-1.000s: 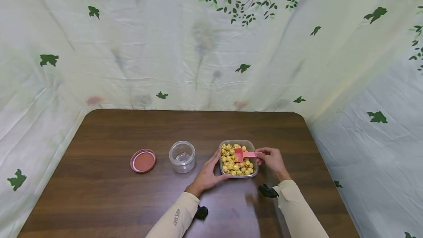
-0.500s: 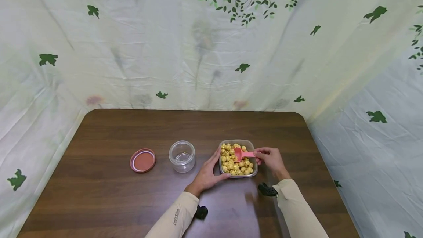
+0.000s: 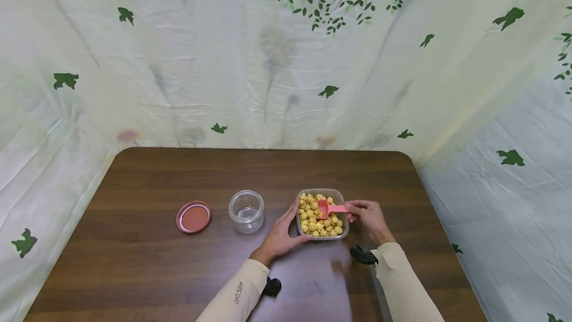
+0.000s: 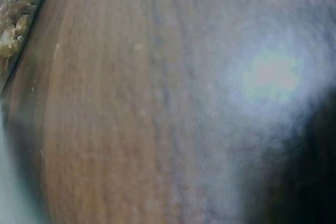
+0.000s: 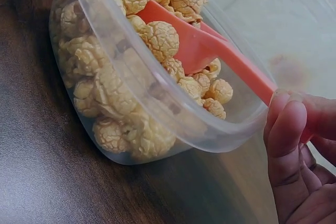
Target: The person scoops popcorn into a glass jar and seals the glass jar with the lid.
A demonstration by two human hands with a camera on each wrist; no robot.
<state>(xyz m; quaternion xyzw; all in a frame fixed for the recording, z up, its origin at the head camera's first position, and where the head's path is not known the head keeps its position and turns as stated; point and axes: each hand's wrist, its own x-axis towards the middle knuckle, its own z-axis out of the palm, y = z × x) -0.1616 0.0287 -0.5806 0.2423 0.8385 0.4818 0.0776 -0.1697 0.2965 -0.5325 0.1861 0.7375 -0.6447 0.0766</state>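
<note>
A clear plastic container [image 3: 344,230] full of yellow popcorn [image 3: 310,223] sits on the brown wooden table [image 3: 134,262]. My left hand [image 3: 279,236] rests against the container's left side, fingers fairly straight. My right hand [image 3: 367,215] pinches the handle of a pink scoop [image 3: 329,208] whose bowl lies in the popcorn. In the right wrist view the scoop [image 5: 210,51] holds a piece of popcorn [image 5: 160,39] inside the container [image 5: 178,137], with my right hand's fingers [image 5: 294,145] on the handle end. The left wrist view shows blurred table [image 4: 157,103] and a bit of popcorn [image 4: 13,14].
An empty clear jar [image 3: 246,211] stands left of the container, and its reddish lid [image 3: 193,217] lies flat further left. A leaf-patterned cloth [image 3: 286,63] backs the table on three sides. Black wrist cameras [image 3: 362,257] sit near both cuffs.
Almost nothing has moved; the scoop and my right hand shifted only slightly inside the container.
</note>
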